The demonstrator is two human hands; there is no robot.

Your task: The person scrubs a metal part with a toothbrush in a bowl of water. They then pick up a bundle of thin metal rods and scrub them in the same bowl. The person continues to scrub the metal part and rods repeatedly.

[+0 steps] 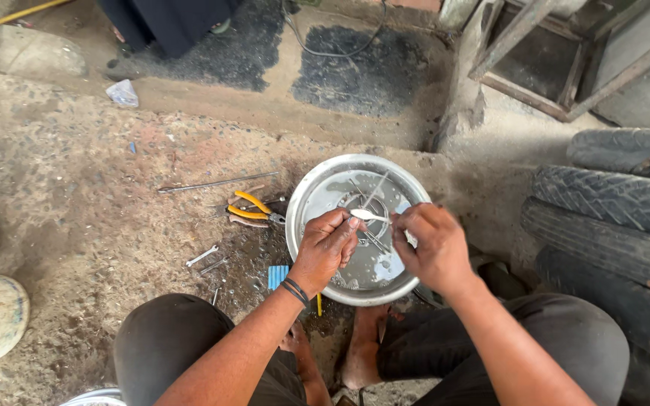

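- Pale metal is what both hands meet on: a small, spoon-shaped silvery piece (pixel 369 215) just right of the frame's centre, held level over the basin.
- Left hand (pixel 326 248) is curled nearly closed, thumb and fingertips pinching the piece's near end; a dark band sits at the wrist.
- Right hand (pixel 432 246) is also curled, its fingers closed toward the piece's other end; whether they actually grip it is hidden behind the knuckles.
- Directly below, a round steel basin (pixel 317 197) sits on the ground between the person's knees, so anything dropped or dripping would likely land in it. Thin rods and a ring-shaped part lie in its shallow, wet bottom.
- Left of the basin, yellow-handled pliers (pixel 253 210) lie within arm's reach, with a long thin rod (pixel 216 183) above them and small wrenches (pixel 203 256) lower left.
- A blue ribbed piece (pixel 277 276) rests against the basin's lower-left edge.
- Stacked tyres (pixel 611 203) fill the right edge.
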